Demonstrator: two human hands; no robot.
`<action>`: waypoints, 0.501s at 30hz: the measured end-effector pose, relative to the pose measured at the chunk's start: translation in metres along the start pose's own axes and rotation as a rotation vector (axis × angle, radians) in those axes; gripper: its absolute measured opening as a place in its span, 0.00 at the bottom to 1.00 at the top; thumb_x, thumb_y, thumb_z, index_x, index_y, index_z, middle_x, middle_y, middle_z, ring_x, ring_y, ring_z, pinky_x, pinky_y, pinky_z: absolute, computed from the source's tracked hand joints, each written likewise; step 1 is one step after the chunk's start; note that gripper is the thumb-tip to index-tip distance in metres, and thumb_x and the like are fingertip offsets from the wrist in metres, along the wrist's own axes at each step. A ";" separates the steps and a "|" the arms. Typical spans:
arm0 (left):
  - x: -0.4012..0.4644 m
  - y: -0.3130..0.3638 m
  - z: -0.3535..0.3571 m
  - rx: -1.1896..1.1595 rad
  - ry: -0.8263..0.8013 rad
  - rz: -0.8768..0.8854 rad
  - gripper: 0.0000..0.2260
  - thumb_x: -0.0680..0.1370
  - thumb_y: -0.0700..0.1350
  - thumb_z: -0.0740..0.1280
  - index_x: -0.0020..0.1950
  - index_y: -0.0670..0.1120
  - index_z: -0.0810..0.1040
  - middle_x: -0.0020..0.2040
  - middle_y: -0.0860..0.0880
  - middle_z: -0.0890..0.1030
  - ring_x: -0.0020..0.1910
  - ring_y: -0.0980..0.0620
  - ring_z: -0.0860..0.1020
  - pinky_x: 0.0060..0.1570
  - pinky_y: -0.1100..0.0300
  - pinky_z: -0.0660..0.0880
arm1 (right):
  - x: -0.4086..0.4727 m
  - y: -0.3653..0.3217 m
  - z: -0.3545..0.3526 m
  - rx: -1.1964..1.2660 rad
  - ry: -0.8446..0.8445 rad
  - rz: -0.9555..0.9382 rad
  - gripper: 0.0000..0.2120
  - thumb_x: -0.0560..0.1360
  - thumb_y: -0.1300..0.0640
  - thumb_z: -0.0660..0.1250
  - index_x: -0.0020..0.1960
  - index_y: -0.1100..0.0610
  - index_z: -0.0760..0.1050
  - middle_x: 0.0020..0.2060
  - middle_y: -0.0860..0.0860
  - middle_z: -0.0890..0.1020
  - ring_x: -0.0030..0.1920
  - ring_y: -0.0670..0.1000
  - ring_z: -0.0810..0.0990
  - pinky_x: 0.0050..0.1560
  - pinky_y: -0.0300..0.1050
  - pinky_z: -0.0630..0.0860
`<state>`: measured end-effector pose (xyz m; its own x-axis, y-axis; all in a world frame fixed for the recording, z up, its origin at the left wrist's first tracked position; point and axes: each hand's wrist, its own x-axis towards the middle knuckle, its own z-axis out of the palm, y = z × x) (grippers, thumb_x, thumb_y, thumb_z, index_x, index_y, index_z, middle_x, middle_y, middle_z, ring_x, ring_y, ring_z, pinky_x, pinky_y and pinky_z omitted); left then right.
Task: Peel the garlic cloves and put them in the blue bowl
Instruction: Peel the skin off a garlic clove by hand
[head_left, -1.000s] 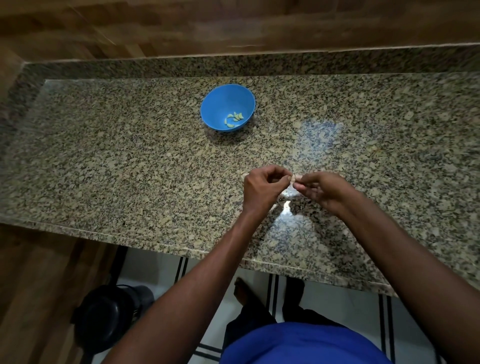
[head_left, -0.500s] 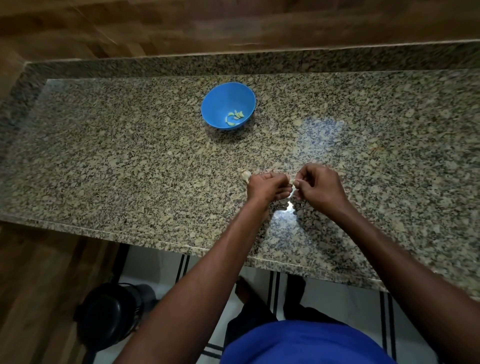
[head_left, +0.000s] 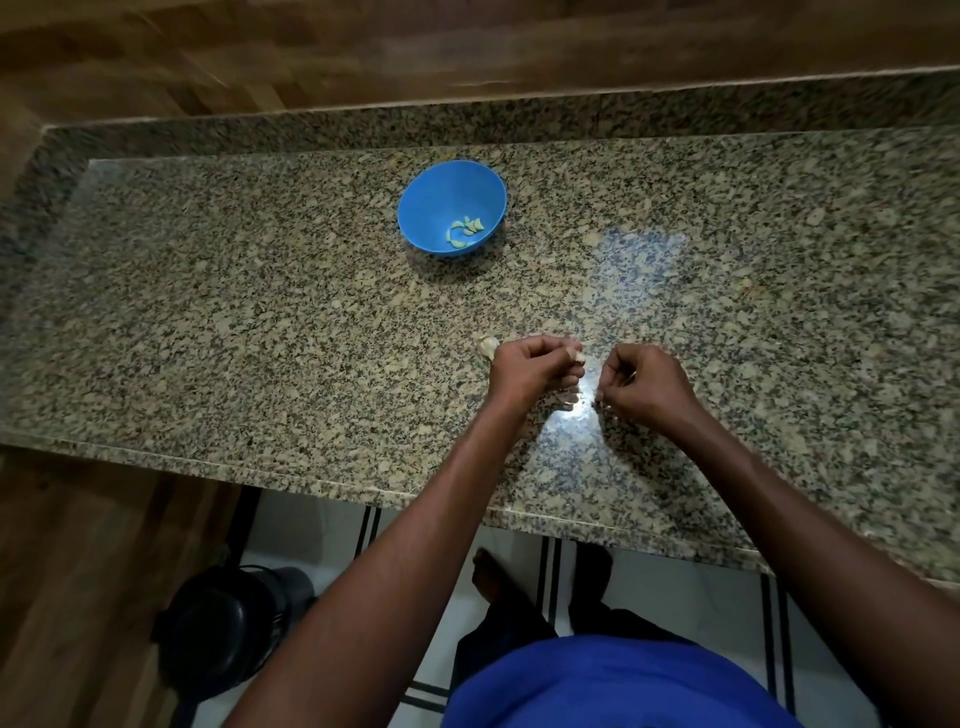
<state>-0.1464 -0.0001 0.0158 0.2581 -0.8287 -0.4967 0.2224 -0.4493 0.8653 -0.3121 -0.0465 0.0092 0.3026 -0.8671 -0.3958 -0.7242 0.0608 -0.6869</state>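
Observation:
A blue bowl (head_left: 451, 208) stands on the granite counter (head_left: 260, 322), well beyond my hands, with several peeled pale cloves (head_left: 466, 230) in its bottom. My left hand (head_left: 530, 366) pinches a garlic clove (head_left: 577, 355) at its fingertips. My right hand (head_left: 644, 384) is a little to the right, fingers curled and pinched together; whether a bit of skin is between them is too small to tell. An unpeeled garlic piece (head_left: 487, 345) lies on the counter just left of my left hand.
The counter's near edge (head_left: 363, 488) runs below my forearms. A wooden wall backs the counter. On the floor at lower left stands a black pot-like object (head_left: 223, 634). Pale bits lie on the counter under my hands (head_left: 569, 397).
My hands were joined on the clove; now the right hand has pulled away to the right while the left keeps the clove.

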 end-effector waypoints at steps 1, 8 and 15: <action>0.000 -0.001 -0.001 0.021 -0.004 0.013 0.03 0.79 0.35 0.71 0.51 0.38 0.84 0.45 0.40 0.86 0.41 0.48 0.85 0.46 0.57 0.84 | 0.000 0.000 0.000 0.009 -0.008 0.001 0.10 0.72 0.68 0.73 0.39 0.53 0.81 0.35 0.47 0.84 0.34 0.47 0.83 0.30 0.36 0.73; -0.003 -0.005 -0.004 0.058 -0.047 0.088 0.06 0.78 0.41 0.74 0.52 0.38 0.84 0.43 0.41 0.85 0.41 0.49 0.82 0.44 0.58 0.81 | -0.004 -0.002 -0.005 0.052 -0.004 -0.042 0.07 0.80 0.54 0.70 0.48 0.51 0.86 0.37 0.47 0.86 0.32 0.47 0.84 0.29 0.40 0.77; -0.002 -0.004 -0.006 0.103 -0.056 0.107 0.06 0.78 0.38 0.74 0.53 0.37 0.83 0.45 0.42 0.86 0.42 0.51 0.83 0.45 0.59 0.81 | -0.003 -0.003 -0.008 0.356 0.038 -0.030 0.04 0.77 0.57 0.73 0.51 0.56 0.85 0.42 0.53 0.87 0.42 0.54 0.86 0.43 0.51 0.84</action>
<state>-0.1425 0.0056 0.0129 0.2212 -0.8898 -0.3992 0.0983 -0.3869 0.9169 -0.3154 -0.0479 0.0176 0.2924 -0.8884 -0.3540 -0.4519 0.1979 -0.8698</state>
